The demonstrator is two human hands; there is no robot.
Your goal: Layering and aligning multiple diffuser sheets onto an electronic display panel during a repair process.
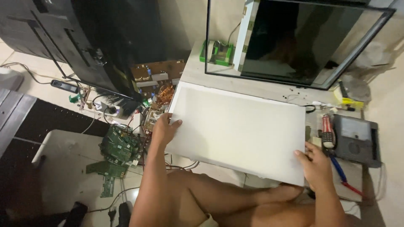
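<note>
Between left hand (165, 128) and right hand (314, 164) — white sheet (237, 126)

L hand (165, 128) & R hand (314, 165) grip opposite edges of white panel (237, 126); black frame (294, 46) behind; green circuit boards (118, 151) left.

Black empty screen frame (294, 46) leaning upright at top, dark glossy panel behind it. Green plastic part (216, 52) at frame's lower left corner. Grey analog multimeter (355, 141) at right edge, red-handled tool (327, 130) just beside it on the left, blue pen-like tool (338, 168) below. Yellow item (349, 102) above the meter. Large black TV back cover (71, 38) tilted at top left. Brown circuit board (158, 75) with copper coils under it. Green circuit boards (118, 151) lower left on the floor, tangled wires around. Black remote (64, 85) at far left.
</note>
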